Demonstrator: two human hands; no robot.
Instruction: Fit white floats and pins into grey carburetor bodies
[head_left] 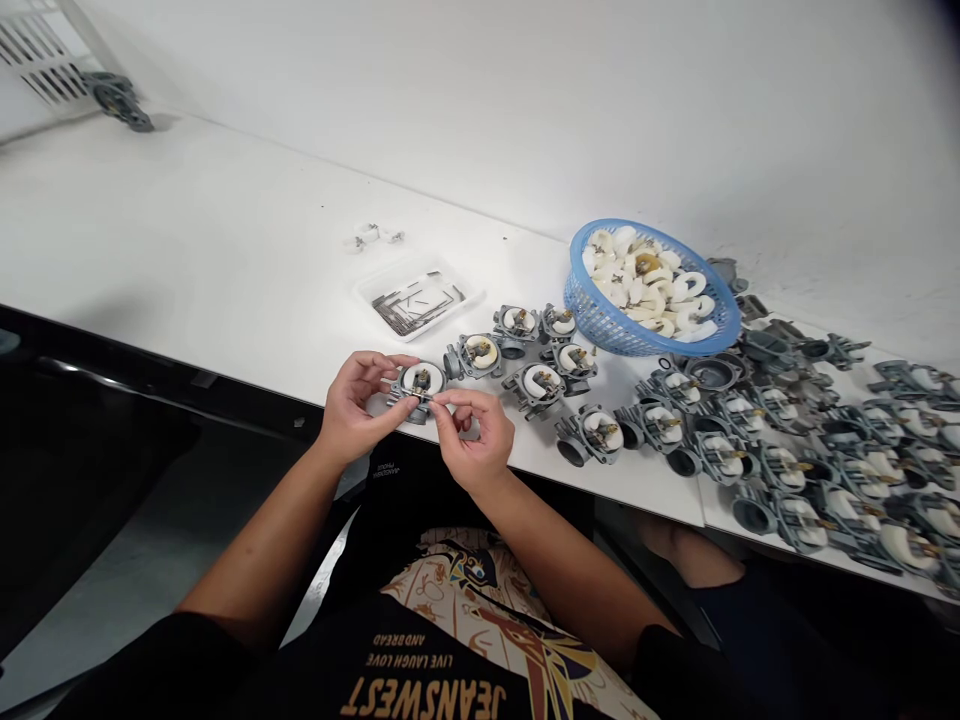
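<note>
Bracing a carburetor body [422,383] at the near edge of the white table [225,240] with the left hand [367,400], thumb and fingers closed about its side, white float [435,378] facing up. Apparently pinching a slim metal pin [424,398] between thumb and fingertips of the right hand [476,435], just at the near side of the float. Probably at the stage of fitting that pin at the float's hinge; cannot tell how far in. Calling next for careful alignment and a light, straight push, with the body held steady. Lying beyond, a translucent tray [476,296] of loose pins [416,300]; farther right, a blue basket [600,325] of spare floats [652,290].
</note>
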